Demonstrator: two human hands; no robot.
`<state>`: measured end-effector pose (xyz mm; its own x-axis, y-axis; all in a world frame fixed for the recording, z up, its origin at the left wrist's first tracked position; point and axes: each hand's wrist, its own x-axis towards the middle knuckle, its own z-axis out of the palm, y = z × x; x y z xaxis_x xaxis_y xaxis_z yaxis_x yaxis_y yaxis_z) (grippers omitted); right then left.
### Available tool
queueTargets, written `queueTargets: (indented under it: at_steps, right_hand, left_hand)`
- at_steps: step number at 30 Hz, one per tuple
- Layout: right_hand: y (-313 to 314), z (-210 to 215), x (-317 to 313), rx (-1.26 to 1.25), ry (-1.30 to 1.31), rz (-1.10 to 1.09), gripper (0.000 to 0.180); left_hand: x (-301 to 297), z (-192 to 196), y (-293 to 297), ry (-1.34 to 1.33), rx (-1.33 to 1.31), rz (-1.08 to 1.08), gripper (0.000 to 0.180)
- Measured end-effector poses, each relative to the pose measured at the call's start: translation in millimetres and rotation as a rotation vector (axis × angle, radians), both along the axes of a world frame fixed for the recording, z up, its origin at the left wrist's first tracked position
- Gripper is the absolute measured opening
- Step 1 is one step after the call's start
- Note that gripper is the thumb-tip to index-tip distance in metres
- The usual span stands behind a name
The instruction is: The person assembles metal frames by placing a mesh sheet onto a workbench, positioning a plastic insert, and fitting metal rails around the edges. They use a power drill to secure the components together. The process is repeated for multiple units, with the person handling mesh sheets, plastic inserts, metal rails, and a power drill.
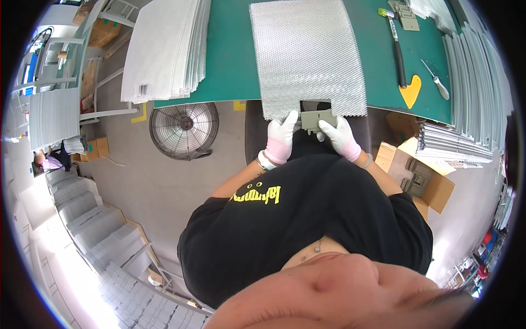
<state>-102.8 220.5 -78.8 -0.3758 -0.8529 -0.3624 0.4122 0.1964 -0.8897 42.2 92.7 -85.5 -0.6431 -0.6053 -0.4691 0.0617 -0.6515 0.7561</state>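
Observation:
A sheet of silvery expanded metal mesh (307, 52) lies on the green table, its notched near edge reaching past the table's rim. At that notch is a small grey-green rectangular plastic part (318, 119), held level between my two gloved hands. My left hand (281, 137) is closed on its left end, with the fingers partly behind it. On its right end, my right hand (341, 137) grips with the thumb on top and fingers underneath. Whether the part touches the mesh edge I cannot tell.
Stacked mesh sheets (167, 49) lie at the table's left. On the right are a hammer (399, 55), a yellow scraper (411, 92), a screwdriver (436, 81) and more grey-green parts (405, 16). Upright panels (475, 88) line the right edge. A floor fan (184, 131) and an open carton (438, 192) stand below.

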Motion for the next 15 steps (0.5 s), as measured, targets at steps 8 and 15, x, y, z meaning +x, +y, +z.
queueTargets:
  at_steps: [8,15]
  right_hand:
    - [-3.8,-6.8,-3.2,-0.027,0.041,0.035,0.028]
    - [-7.8,-13.7,-0.2,-0.061,-0.029,0.020,0.027]
  left_hand:
    - [-3.2,-4.8,5.4,-0.027,-0.077,0.057,0.033]
    - [-0.2,-3.0,2.9,-0.026,-0.053,0.013,0.037]
